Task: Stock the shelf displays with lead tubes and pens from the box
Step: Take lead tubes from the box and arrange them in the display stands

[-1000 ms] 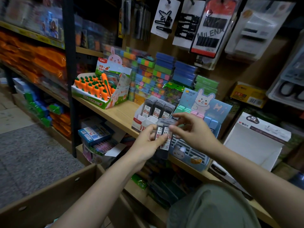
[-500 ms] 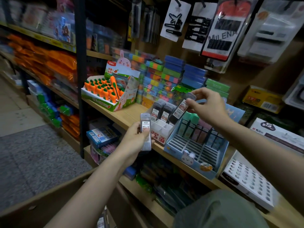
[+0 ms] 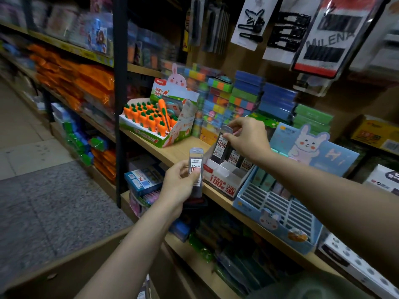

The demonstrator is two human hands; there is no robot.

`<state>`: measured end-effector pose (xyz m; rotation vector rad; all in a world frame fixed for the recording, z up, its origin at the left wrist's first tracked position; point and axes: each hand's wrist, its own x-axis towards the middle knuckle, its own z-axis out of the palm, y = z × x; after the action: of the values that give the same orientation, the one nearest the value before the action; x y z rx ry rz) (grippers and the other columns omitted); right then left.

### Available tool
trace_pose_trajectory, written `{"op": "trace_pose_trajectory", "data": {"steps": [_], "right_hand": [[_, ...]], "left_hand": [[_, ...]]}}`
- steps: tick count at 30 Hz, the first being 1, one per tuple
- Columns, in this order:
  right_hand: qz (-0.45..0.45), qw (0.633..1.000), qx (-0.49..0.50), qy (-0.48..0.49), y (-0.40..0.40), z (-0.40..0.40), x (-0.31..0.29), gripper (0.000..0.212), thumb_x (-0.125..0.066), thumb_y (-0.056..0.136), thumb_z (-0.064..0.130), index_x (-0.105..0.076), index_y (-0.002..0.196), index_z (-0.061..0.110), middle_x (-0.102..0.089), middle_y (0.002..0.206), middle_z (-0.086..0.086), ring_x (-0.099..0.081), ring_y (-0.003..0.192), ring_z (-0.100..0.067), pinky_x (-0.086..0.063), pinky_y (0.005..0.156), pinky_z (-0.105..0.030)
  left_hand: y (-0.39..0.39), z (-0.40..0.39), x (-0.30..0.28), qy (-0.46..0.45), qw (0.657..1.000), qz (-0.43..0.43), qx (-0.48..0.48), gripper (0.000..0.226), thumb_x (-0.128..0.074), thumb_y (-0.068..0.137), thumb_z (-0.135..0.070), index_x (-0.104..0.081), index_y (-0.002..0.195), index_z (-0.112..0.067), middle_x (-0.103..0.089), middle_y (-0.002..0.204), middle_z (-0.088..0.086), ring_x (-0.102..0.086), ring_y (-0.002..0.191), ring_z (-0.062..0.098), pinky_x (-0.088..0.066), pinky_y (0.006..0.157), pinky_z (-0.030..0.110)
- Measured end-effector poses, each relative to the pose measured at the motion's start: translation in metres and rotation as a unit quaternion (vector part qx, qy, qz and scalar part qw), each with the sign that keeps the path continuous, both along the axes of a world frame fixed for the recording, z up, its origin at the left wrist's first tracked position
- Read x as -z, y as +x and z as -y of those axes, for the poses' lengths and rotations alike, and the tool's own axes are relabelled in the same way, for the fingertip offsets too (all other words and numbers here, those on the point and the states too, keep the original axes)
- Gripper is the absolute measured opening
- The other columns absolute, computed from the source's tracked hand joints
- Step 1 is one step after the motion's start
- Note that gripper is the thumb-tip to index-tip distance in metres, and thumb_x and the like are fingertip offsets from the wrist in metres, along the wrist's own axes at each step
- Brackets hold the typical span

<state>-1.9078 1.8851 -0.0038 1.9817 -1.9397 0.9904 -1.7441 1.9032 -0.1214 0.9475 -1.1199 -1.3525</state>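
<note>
Lead tube (image 3: 222, 141) pinched by my right hand (image 3: 248, 137) enters white display (image 3: 218, 180) (part-filled); my left hand (image 3: 180, 184), at seven o'clock, grips spare tube (image 3: 195, 167).

both hands closed in grip: left hand (image 3: 181, 184) low, right hand (image 3: 248, 138) extended higher.

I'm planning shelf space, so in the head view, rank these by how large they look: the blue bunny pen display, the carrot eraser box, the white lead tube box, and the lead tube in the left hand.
1. Blue bunny pen display, though it sits nearer the camera.
2. Carrot eraser box.
3. White lead tube box.
4. Lead tube in the left hand, clearly the smallest.
</note>
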Motion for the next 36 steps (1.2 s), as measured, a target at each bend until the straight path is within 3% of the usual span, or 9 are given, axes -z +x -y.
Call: {"op": "trace_pose_trajectory", "data": {"steps": [3,10,13,16,20,26,30,32,36], "right_hand": [[-0.053,0.998,0.019,0.006,0.004,0.003,0.007,0.029,-0.076,0.082,0.032,-0.072,0.107,0.018,-0.070,0.104,-0.001,-0.065,0.093,-0.018,-0.057,0.080,-0.041],[-0.125,0.992,0.016,0.013,0.009,-0.003,0.019,0.024,-0.071,0.083,0.025,-0.069,0.106,0.016,-0.059,0.106,-0.004,-0.060,0.096,-0.026,-0.053,0.076,-0.039],[-0.043,0.999,-0.020,-0.012,0.004,-0.012,0.010,0.032,-0.067,0.089,0.024,-0.065,0.120,0.018,-0.056,0.113,0.001,-0.060,0.096,-0.014,-0.052,0.088,-0.035],[0.082,0.994,-0.070,-0.003,0.001,-0.032,0.003,0.019,-0.066,0.091,0.024,-0.066,0.110,0.027,-0.064,0.098,0.011,-0.064,0.077,-0.001,-0.059,0.078,-0.028],[0.148,0.975,-0.132,0.099,0.002,-0.056,0.010,0.025,-0.071,0.086,0.035,-0.067,0.109,0.026,-0.072,0.091,0.006,-0.071,0.076,-0.008,-0.061,0.074,-0.035],[0.182,0.964,-0.142,0.134,0.005,-0.066,0.005,0.023,-0.079,0.080,0.019,-0.067,0.101,0.019,-0.072,0.088,-0.002,-0.073,0.071,-0.015,-0.061,0.072,-0.040],[0.173,0.981,-0.076,0.050,-0.006,-0.053,-0.021,0.022,-0.077,0.081,0.020,-0.064,0.100,0.021,-0.066,0.095,0.003,-0.069,0.087,-0.018,-0.060,0.076,-0.037],[0.145,0.988,-0.042,-0.007,-0.010,-0.044,-0.030,0.023,-0.077,0.082,0.022,-0.065,0.102,0.018,-0.065,0.092,0.007,-0.067,0.085,-0.015,-0.058,0.076,-0.032],[0.072,0.996,-0.025,-0.045,-0.008,-0.025,-0.023,0.017,-0.075,0.083,0.023,-0.062,0.094,0.020,-0.063,0.089,0.007,-0.056,0.075,0.003,-0.038,0.058,-0.002]], "left_hand": [[0.000,0.002,0.001,0.007,1.000,-0.022,0.003,0.023,-0.063,0.093,-0.013,-0.062,0.112,-0.026,-0.071,0.108,-0.001,-0.069,0.098,0.017,-0.055,0.078,0.030],[-0.001,-0.003,0.000,-0.002,1.000,-0.028,-0.001,0.023,-0.061,0.094,-0.015,-0.058,0.110,-0.031,-0.070,0.110,0.000,-0.068,0.100,0.018,-0.054,0.077,0.029],[-0.001,-0.006,-0.003,-0.011,1.000,-0.020,0.001,0.026,-0.061,0.095,-0.018,-0.059,0.116,-0.033,-0.069,0.109,-0.002,-0.068,0.098,0.016,-0.056,0.077,0.030],[-0.001,-0.010,-0.006,-0.033,0.999,-0.016,-0.001,0.028,-0.061,0.095,-0.018,-0.060,0.120,-0.031,-0.069,0.108,-0.005,-0.067,0.097,0.010,-0.056,0.070,0.023],[-0.009,-0.017,-0.011,-0.068,0.997,-0.010,0.028,0.021,-0.061,0.095,-0.016,-0.059,0.108,-0.032,-0.072,0.103,-0.006,-0.068,0.097,0.016,-0.058,0.077,0.035],[-0.020,-0.022,-0.011,-0.125,0.991,0.009,0.036,0.016,-0.066,0.091,-0.019,-0.057,0.101,-0.030,-0.072,0.094,-0.007,-0.068,0.088,0.006,-0.052,0.067,0.016],[-0.015,-0.011,-0.004,-0.136,0.986,0.082,-0.054,0.030,-0.075,0.083,-0.031,-0.053,0.103,-0.032,-0.055,0.115,-0.010,-0.058,0.098,0.001,-0.049,0.075,0.010],[-0.011,-0.006,0.001,-0.127,0.978,0.150,-0.072,0.048,-0.077,0.079,-0.040,-0.050,0.118,-0.032,-0.043,0.126,-0.009,-0.051,0.111,0.006,-0.047,0.088,0.018],[-0.013,-0.005,0.004,-0.108,0.972,0.203,-0.048,0.081,-0.075,0.074,-0.054,-0.041,0.142,-0.026,-0.036,0.141,-0.004,-0.042,0.121,0.009,-0.039,0.095,0.026]]}}
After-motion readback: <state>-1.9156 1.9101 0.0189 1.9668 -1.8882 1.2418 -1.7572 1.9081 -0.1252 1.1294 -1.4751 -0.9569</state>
